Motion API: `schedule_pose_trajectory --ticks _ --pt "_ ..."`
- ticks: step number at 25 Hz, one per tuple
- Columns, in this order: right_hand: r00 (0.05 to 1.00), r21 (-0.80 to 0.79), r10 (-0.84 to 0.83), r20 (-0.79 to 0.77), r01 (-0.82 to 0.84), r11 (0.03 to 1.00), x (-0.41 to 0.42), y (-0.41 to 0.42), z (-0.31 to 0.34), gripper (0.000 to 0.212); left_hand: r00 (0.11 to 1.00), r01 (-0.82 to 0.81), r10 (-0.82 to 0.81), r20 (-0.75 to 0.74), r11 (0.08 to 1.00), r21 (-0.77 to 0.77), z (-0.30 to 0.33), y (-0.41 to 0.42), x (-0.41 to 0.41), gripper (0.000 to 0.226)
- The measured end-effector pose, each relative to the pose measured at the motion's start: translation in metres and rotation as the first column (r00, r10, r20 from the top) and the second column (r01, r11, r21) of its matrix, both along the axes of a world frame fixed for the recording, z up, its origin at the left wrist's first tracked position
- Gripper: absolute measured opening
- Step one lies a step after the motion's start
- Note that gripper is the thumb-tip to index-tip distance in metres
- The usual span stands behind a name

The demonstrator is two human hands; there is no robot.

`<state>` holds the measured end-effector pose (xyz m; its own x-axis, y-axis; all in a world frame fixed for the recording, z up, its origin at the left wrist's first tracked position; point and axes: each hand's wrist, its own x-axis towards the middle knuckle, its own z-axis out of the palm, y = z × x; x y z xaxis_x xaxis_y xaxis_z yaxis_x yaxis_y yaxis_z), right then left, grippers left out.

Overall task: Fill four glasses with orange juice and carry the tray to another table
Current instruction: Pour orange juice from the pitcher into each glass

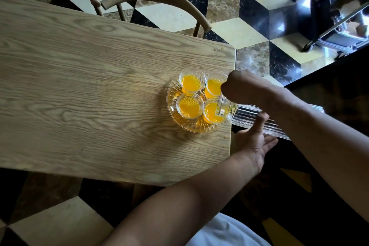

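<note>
Right hand (242, 88): closed round the handle of a ribbed glass jug (257, 119), tipped almost flat so its spout hung over the near-right glass (214, 111); jug looked nearly drained. Left hand (253, 142): open, palm up, empty, under the jug body, apparently to steady it. Glasses, four, all holding juice, clustered on a round glass tray (173, 112), ready for carrying. Tray sat at the table (99, 86) corner nearest the person. Two chairs (159, 0) stood beyond.

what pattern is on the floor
Cube-like tiling of black, cream and brown marble diamonds on the floor, clearest in the head view.
</note>
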<state>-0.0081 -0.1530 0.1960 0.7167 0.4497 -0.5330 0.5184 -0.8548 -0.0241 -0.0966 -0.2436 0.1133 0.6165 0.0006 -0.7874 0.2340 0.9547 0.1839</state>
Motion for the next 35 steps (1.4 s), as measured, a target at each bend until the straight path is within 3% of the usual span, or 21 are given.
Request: schedule_pose_trajectory --ticks 5,9,15,20,23,27,32,35 --pt "0.981 0.175 -0.192 -0.024 0.193 0.965 0.002 -0.028 0.007 0.032 0.985 0.16 -0.138 -0.103 0.951 0.264 -0.002 0.002 -0.021 0.064" --pt "0.957 0.295 -0.265 -0.114 0.288 0.911 -0.008 -0.056 0.017 0.032 0.941 0.337 -0.271 -0.203 0.809 0.482 -0.002 -0.003 -0.035 0.077" --pt "0.843 0.574 -0.343 -0.415 0.535 0.62 -0.03 -0.113 0.042 0.042 0.94 0.341 -0.224 -0.256 0.621 0.706 0.006 -0.02 -0.056 0.075" --pt "0.776 0.664 -0.274 -0.568 0.629 0.404 -0.058 -0.14 0.05 0.042 0.957 0.288 -0.115 -0.265 0.434 0.853 0.01 -0.04 -0.079 0.087" --pt "0.749 0.672 -0.211 -0.628 0.658 0.339 -0.073 -0.141 0.053 0.04 0.965 0.249 -0.03 -0.259 0.398 0.883 0.013 -0.042 -0.09 0.087" --pt "0.776 0.703 -0.088 -0.624 0.607 0.371 -0.093 -0.13 0.057 0.034 0.976 0.175 0.061 -0.208 0.344 0.922 0.021 -0.026 -0.117 0.094" --pt "0.805 0.717 0.05 -0.591 0.495 0.491 -0.123 -0.102 0.065 0.026 0.96 0.193 0.153 -0.235 0.244 0.95 0.018 0.012 -0.162 0.073" --pt "0.793 0.724 0.143 -0.593 0.447 0.526 -0.139 -0.078 0.065 0.03 0.956 0.184 0.18 -0.231 0.247 0.951 0.016 0.039 -0.185 0.069"
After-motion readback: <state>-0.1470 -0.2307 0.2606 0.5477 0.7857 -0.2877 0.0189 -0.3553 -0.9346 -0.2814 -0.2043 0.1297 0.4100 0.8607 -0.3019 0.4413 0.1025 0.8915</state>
